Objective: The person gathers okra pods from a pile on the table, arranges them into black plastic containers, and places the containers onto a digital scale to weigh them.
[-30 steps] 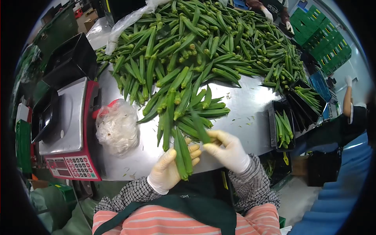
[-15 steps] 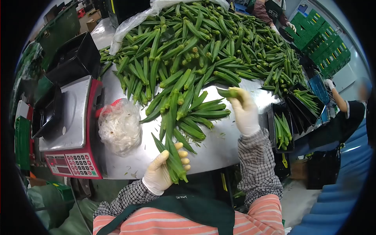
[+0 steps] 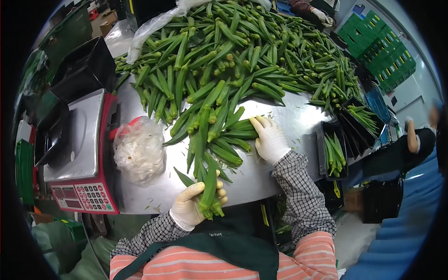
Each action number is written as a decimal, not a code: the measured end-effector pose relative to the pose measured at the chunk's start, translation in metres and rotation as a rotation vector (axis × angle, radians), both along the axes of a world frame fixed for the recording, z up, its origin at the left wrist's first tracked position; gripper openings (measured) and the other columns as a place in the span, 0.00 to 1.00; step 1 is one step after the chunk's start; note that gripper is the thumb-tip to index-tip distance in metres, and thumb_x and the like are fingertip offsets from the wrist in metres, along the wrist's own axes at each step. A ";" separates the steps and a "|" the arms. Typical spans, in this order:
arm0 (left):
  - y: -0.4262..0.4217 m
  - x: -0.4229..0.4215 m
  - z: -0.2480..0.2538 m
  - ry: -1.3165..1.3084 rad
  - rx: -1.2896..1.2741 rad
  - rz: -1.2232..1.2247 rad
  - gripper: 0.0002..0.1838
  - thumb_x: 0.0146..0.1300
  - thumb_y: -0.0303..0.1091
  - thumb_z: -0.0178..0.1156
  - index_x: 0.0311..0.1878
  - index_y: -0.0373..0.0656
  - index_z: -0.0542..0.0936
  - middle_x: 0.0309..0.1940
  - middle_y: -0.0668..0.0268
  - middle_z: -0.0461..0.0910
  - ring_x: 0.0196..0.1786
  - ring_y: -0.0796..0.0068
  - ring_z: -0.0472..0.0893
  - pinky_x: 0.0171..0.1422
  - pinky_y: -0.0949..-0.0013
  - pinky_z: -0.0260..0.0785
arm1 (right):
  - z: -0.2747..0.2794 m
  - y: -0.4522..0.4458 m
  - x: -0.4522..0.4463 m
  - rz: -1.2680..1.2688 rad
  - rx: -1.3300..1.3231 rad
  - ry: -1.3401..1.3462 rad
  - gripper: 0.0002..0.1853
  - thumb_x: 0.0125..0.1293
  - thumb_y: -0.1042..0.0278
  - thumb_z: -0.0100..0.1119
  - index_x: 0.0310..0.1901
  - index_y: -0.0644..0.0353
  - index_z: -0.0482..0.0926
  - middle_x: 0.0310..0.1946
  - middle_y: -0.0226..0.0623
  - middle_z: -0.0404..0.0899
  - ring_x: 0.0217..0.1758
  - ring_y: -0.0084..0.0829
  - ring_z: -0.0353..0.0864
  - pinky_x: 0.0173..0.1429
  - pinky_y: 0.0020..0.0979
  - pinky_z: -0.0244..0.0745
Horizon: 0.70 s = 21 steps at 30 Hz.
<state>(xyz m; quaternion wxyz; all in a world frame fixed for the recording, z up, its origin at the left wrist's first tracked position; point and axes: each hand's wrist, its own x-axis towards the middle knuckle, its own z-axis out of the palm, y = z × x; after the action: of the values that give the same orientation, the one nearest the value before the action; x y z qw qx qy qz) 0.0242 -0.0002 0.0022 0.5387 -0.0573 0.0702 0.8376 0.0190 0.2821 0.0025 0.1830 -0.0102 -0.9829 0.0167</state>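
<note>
My left hand, in a pale glove, is wrapped round a few green okra pods near the table's front edge. Their stem ends point toward me. My right hand, also gloved, is at the right end of a small group of okra on the metal table. Its fingers are bent at the pod tips, and whether they grip one cannot be made out. Behind both hands spreads a large okra heap.
At the left stand a red scale and black trays. A crumpled plastic bag lies beside the scale. To the right is a black tray of okra. A co-worker's gloved hand shows behind the heap.
My right hand first moved away to the right with a pod, then came back left and down to the loose okra, that pod no longer visible. My left hand has closed round its pods.
</note>
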 end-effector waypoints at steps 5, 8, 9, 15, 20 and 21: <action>-0.005 0.001 0.000 0.114 -0.052 0.074 0.27 0.62 0.32 0.55 0.64 0.40 0.62 0.53 0.55 0.73 0.57 0.59 0.74 0.65 0.54 0.65 | 0.032 -0.002 0.010 -0.102 -0.134 -0.224 0.22 0.49 0.73 0.55 0.50 0.60 0.75 0.41 0.44 0.74 0.49 0.44 0.73 0.54 0.43 0.69; -0.007 -0.001 0.007 0.160 -0.088 0.103 0.28 0.61 0.31 0.56 0.64 0.39 0.62 0.55 0.54 0.72 0.58 0.58 0.73 0.65 0.54 0.64 | 0.033 0.014 0.041 -0.148 -0.566 -0.189 0.17 0.56 0.72 0.53 0.49 0.64 0.74 0.39 0.42 0.76 0.40 0.38 0.77 0.45 0.37 0.74; -0.007 -0.002 0.008 0.166 -0.101 0.113 0.28 0.60 0.31 0.57 0.64 0.39 0.62 0.55 0.53 0.71 0.59 0.57 0.72 0.65 0.54 0.64 | 0.032 0.020 0.050 -0.183 -0.903 -0.217 0.16 0.58 0.71 0.52 0.48 0.65 0.74 0.38 0.42 0.76 0.38 0.35 0.78 0.43 0.35 0.74; 0.005 -0.002 0.008 0.251 -0.113 0.049 0.34 0.59 0.34 0.58 0.68 0.42 0.57 0.59 0.53 0.69 0.62 0.56 0.69 0.67 0.51 0.61 | 0.028 -0.010 0.072 0.030 -2.218 -0.173 0.18 0.67 0.61 0.49 0.50 0.67 0.72 0.38 0.42 0.79 0.35 0.33 0.78 0.40 0.35 0.76; 0.003 -0.002 0.011 0.279 -0.163 0.111 0.35 0.59 0.35 0.59 0.68 0.42 0.57 0.60 0.53 0.69 0.62 0.56 0.69 0.67 0.52 0.60 | 0.021 -0.026 0.072 0.108 -2.449 -0.228 0.20 0.69 0.59 0.45 0.52 0.67 0.71 0.44 0.45 0.78 0.37 0.34 0.79 0.41 0.36 0.75; 0.003 -0.002 0.011 0.283 -0.170 0.126 0.35 0.59 0.35 0.59 0.68 0.42 0.57 0.60 0.53 0.69 0.62 0.56 0.69 0.67 0.52 0.60 | 0.021 -0.029 0.071 0.111 -2.445 -0.227 0.20 0.69 0.59 0.45 0.53 0.67 0.71 0.44 0.45 0.78 0.37 0.34 0.79 0.41 0.36 0.75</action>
<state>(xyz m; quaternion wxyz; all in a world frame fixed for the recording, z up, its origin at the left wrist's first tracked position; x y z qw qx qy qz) 0.0226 0.0027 0.0132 0.4633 0.0113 0.2121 0.8604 0.0902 0.2534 0.0232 -0.0346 -0.1346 -0.3302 0.9336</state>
